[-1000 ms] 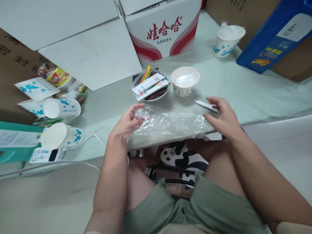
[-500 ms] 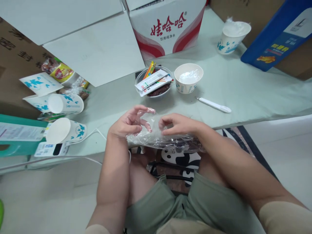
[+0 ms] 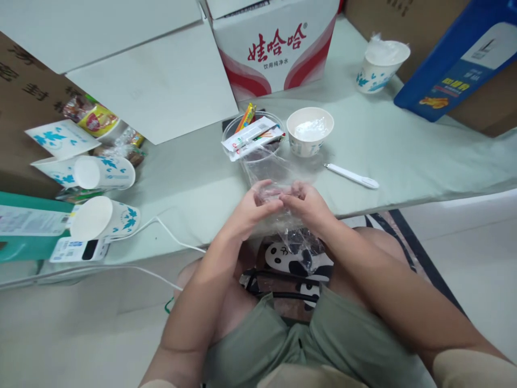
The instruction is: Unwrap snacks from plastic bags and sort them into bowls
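Note:
Clear, crinkled plastic film [image 3: 297, 240] is gathered between my two hands at the table's front edge. My left hand [image 3: 254, 210] is closed on it, thumb and fingers pinching. My right hand [image 3: 309, 205] also pinches the film, its fingertips close to those of the left. A part of the film spreads forward to a clear round bowl [image 3: 226, 132] of wrapped snack sticks [image 3: 254, 134]; whether it touches the bowl I cannot tell. Another part hangs below the table edge over my lap. Beyond my right hand lies a white-handled tool [image 3: 353, 177] with a small metal tip.
A paper cup [image 3: 307, 145] with clear plastic inside stands beside the bowl; another cup [image 3: 377, 75] is farther back. Several paper cups [image 3: 109, 172], packets and a white cable [image 3: 172, 231] lie at left. A white-red carton [image 3: 278, 59] and a blue container [image 3: 440, 70] stand behind.
My hands have come together and moved slightly right and forward, both now pinching the film. The film stretches toward the bowl and hangs down in a narrower bunch.

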`<state>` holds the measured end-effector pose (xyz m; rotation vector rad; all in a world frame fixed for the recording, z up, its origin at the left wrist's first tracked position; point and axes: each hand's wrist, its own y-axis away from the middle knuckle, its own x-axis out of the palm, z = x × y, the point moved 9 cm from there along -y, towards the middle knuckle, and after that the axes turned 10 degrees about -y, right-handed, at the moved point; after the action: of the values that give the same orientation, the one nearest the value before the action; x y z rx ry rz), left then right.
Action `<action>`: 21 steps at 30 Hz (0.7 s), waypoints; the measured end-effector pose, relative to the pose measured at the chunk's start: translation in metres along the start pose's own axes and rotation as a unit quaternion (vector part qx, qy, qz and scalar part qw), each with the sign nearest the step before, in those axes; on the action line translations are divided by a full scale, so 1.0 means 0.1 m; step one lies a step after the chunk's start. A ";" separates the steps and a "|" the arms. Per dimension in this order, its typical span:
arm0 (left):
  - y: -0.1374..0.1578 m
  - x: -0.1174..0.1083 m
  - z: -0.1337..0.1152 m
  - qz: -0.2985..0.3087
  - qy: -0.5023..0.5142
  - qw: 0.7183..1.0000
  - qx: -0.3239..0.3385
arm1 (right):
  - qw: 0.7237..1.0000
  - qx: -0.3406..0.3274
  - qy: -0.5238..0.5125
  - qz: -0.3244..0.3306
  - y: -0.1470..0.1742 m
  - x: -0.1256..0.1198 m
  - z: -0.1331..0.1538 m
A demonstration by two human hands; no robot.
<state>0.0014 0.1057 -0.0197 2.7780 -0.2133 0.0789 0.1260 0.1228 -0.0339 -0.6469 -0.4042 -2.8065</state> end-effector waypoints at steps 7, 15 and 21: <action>-0.02 -0.17 -0.07 -0.013 -0.091 0.996 0.007 | 0.998 0.030 0.019 0.044 0.02 -0.05 0.08; -0.07 -0.24 -0.09 -0.054 -0.060 0.997 0.001 | 0.991 -0.059 0.107 -0.046 0.02 -0.22 0.26; -0.09 -0.09 -0.04 -0.008 -0.088 0.996 0.013 | 0.998 -0.040 0.047 -0.024 0.01 -0.23 0.24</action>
<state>-0.0063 0.1162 -0.0197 2.8118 -0.2362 -0.1695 0.1557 0.1332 -0.0230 -0.5261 -0.2968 -2.8983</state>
